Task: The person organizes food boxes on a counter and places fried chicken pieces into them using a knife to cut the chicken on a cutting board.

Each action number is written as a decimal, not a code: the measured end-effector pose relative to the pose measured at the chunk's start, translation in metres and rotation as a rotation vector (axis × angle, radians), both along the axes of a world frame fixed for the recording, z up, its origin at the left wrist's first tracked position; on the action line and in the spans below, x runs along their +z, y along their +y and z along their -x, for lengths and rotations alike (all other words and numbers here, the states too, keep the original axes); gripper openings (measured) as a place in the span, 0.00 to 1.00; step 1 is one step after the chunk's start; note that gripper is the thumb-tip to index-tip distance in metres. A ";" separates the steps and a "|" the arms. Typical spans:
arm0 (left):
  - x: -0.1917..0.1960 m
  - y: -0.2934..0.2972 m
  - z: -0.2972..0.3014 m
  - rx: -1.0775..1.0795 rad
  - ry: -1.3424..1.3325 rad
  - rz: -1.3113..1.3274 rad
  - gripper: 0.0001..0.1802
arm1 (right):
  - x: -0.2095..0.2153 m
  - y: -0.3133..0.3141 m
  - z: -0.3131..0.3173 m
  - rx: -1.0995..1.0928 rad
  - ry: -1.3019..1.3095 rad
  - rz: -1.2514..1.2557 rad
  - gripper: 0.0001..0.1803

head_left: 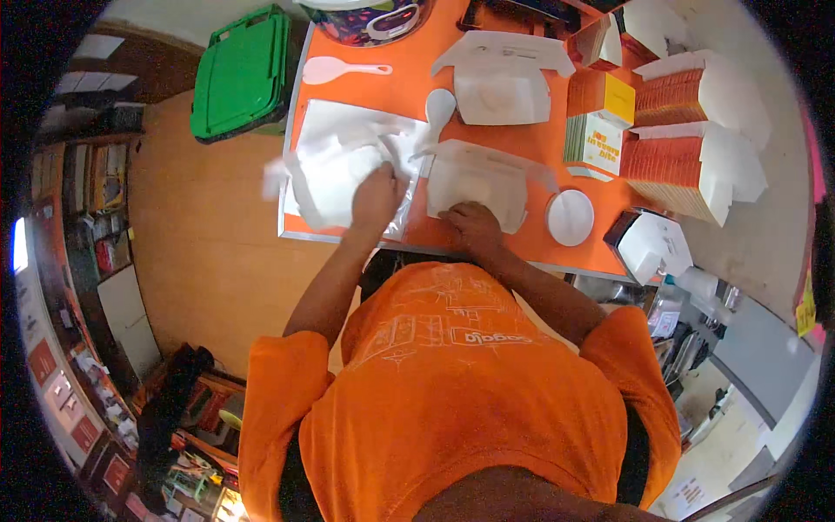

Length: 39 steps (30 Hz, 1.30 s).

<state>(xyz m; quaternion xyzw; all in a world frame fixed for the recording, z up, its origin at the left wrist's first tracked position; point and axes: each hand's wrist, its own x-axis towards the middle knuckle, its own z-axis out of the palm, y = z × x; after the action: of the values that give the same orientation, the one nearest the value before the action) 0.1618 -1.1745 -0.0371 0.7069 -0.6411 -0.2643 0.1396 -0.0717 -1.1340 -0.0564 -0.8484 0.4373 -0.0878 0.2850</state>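
Observation:
My left hand is closed at the right side of a white, thin-walled folded piece, smeared by motion, whose flaps spread to the left. It looks like paper, though the blur hides its exact kind. Beneath it lies a white sheet or packet with a shiny right edge. An open white takeaway box stands to the right, lid tilted back. At its near wall, my right hand has its fingers curled over the rim; the fingertips are partly hidden. Something small and pale lies in the box.
Behind is another open takeaway box, with a white spoon and a pink rice paddle leftward. A patterned pot stands at the back. Stacked cartons and a round white lid are right; a green bin is left.

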 end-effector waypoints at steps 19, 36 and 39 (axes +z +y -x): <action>0.014 0.008 0.079 0.302 -0.200 -0.415 0.21 | 0.048 -0.173 0.108 -0.862 -0.591 -0.757 0.20; -0.019 0.064 0.103 0.611 -0.365 -0.113 0.14 | -0.043 -0.192 0.078 -1.087 -1.165 -0.844 0.23; -0.012 0.069 0.103 0.647 -0.360 -0.076 0.13 | -0.050 -0.193 0.092 -0.906 -1.277 -1.011 0.25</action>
<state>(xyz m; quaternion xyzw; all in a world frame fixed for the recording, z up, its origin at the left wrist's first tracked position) 0.0590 -1.1055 -0.0495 0.9127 -0.3886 -0.1019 0.0745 -0.1632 -1.3272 -0.1066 -0.1627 0.4735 -0.4397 0.7457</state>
